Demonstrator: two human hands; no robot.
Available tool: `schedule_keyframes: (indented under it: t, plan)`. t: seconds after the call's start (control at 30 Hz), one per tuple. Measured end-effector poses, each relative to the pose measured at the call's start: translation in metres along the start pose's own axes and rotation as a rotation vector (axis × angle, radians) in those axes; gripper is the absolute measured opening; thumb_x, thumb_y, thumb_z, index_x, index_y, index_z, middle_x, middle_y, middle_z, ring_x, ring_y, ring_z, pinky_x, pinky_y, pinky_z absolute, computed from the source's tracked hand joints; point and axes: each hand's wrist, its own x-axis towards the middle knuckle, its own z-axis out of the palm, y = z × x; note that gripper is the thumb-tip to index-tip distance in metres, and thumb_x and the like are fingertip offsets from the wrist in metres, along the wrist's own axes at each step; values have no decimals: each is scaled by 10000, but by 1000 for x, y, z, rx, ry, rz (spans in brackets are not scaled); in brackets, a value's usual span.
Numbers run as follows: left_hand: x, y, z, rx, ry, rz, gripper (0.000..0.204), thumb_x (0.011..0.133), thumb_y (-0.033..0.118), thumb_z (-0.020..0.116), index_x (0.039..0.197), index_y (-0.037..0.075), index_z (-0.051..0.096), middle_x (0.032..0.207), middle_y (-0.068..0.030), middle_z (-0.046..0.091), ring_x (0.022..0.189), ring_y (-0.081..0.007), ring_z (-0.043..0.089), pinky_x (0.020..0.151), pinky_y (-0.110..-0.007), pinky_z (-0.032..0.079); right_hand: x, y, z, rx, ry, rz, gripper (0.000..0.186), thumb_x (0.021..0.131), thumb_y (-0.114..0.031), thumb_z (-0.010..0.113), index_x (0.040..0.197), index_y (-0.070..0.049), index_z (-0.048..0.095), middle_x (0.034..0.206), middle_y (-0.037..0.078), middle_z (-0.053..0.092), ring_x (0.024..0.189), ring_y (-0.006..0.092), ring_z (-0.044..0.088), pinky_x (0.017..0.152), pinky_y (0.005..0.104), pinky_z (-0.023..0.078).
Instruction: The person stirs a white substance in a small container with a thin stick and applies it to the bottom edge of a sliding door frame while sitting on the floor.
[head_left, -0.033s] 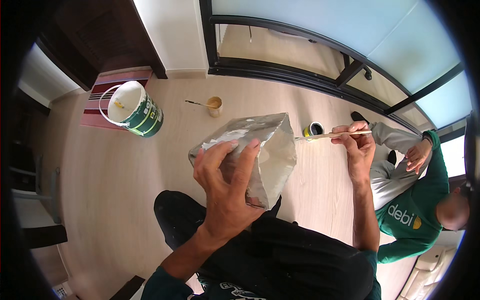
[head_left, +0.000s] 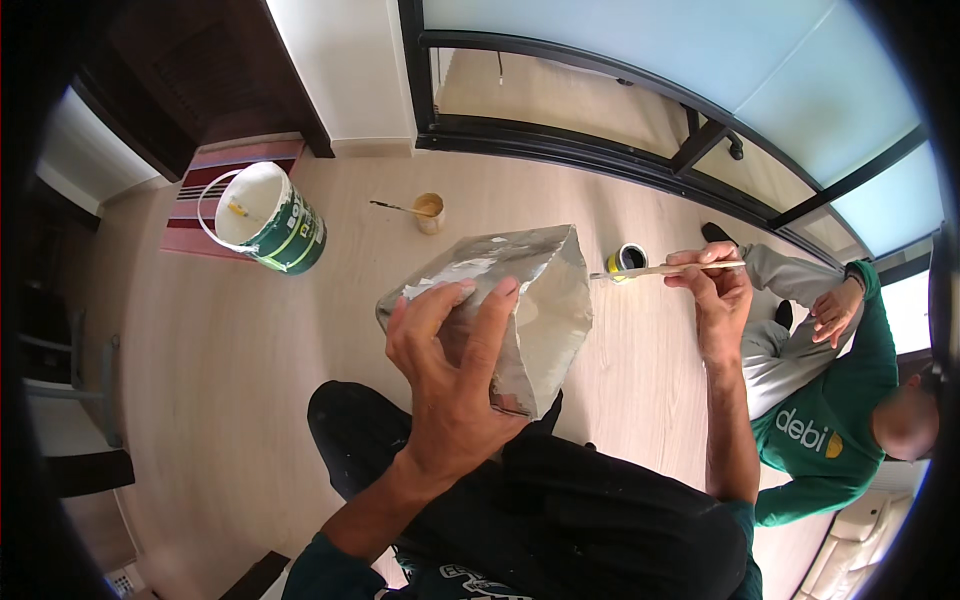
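An angular, box-like vessel, grey and silvery with white patches, is tilted so its open end faces right. My left hand grips it from above, fingers spread over its side and thumb out of sight. In my right hand, a thin paintbrush with a pale wooden handle is pinched between thumb and fingers. Its tip points left, close beside the vessel's right edge; I cannot tell whether they touch. Behind the brush stands a small tin with dark contents and a yellow label.
A small tan cup stands beyond the vessel, another brush across its rim. Far left is a green bucket with a white handle, beside a striped mat. A person in green sits at right. Black-framed glass panels line the back.
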Motion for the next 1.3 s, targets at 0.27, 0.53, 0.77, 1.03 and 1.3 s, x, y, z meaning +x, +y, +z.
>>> schedule_keyframes:
  t: [0.27, 0.53, 0.77, 1.03, 1.3]
  plan:
    - [-1, -1, -1, 16, -16, 7, 1197, 568, 260, 1015, 1573, 117, 381, 1482, -190, 302, 1432, -412, 296, 1209, -657, 210, -1, -16, 2, 24, 61, -31, 154, 997, 14, 630, 1125, -55, 579, 1078, 212, 745, 929, 210, 739, 836, 337, 612]
    - [1, 5, -1, -43, 26, -29, 1004, 617, 196, 928, 1522, 177, 494, 1417, -162, 387, 1385, -366, 376, 1166, -650, 214, -6, -54, 57, -501, -376, -374, 209, 838, 46, 743, 1004, -72, 696, 966, 44, 800, 853, 177, 697, 770, 304, 538]
    - [0, 7, 0, -56, 29, -20, 978, 617, 188, 919, 1507, 165, 513, 1416, -160, 392, 1381, -368, 380, 1160, -649, 217, -12, -52, 78, -629, -483, -286, 253, 809, 68, 776, 1028, -52, 734, 1047, 59, 797, 862, 214, 664, 766, 315, 537]
    - [1, 5, 0, -27, 22, -43, 1014, 637, 228, 948, 1536, 185, 479, 1408, -159, 384, 1381, -366, 382, 1164, -647, 218, -15, -61, 46, -561, -224, -420, 225, 840, 107, 703, 1012, -28, 649, 970, 161, 781, 858, 223, 766, 780, 319, 596]
    - [1, 7, 1, -9, 15, -41, 1021, 659, 264, 963, 1550, 204, 468, 1400, -156, 384, 1388, -361, 381, 1166, -648, 212, -18, -72, 65, -751, -312, -548, 291, 739, 123, 727, 964, -45, 649, 988, 121, 783, 826, 241, 740, 720, 314, 592]
